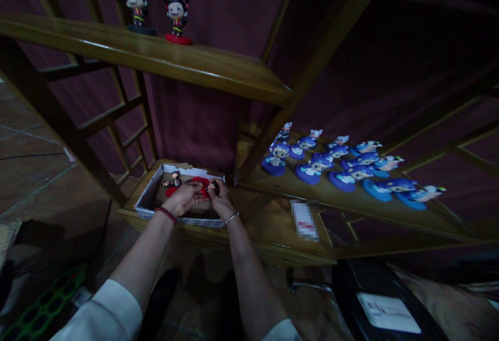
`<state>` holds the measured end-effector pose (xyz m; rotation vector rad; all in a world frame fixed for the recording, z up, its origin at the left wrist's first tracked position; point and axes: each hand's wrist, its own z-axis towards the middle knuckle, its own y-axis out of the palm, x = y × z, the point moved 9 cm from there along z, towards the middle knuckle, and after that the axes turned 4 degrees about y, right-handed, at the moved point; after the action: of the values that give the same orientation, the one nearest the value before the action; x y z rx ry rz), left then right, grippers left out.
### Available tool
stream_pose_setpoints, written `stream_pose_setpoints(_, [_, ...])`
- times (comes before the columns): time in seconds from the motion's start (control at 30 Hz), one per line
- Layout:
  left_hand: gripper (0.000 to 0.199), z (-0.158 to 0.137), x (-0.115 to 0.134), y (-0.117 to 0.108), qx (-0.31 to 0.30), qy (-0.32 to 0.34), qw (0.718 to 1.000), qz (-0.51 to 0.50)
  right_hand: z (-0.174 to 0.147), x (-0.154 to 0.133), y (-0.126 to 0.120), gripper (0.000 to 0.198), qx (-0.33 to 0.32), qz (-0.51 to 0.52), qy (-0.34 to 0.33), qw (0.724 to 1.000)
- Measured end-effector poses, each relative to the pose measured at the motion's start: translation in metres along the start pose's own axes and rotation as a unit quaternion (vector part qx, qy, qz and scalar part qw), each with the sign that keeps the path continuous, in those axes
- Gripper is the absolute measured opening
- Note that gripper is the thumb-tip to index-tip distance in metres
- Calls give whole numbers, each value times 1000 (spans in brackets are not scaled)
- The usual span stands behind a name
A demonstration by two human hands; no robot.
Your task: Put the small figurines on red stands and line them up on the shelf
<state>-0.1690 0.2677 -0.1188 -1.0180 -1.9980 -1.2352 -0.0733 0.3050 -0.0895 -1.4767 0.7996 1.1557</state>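
Both of my hands reach into a shallow white cardboard box (147, 201) on the low wooden shelf. With my right hand (223, 199) I grip a small black-haired figurine (212, 187) near its head. My left hand (186, 198), a red beaded bracelet at its wrist, has its fingers closed at the round red base (202, 184) of that figurine. Another black-haired figurine (172, 180) lies in the box to the left of my hands. My fingers hide part of the held figurine.
Two black-haired figurines stand on the upper wooden shelf (218, 65). Several blue-haired figurines (314, 167) stand in rows on the shelf to the right. A blurred white packet (304, 220) lies on the lower shelf board. A black chair-like object (362, 289) is at the lower right.
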Motion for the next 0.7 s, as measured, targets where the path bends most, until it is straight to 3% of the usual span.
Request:
stream_pose_setpoints(0.33, [12,-4,2,1,-1,-10,1000,-10,-1,3,-1,25,3,11,29,1000])
stream_pose_setpoints(0.7, [11,2,-1,-1,-6,2,1000,-17,-1,-2,-3,23,14,-1,7,1000])
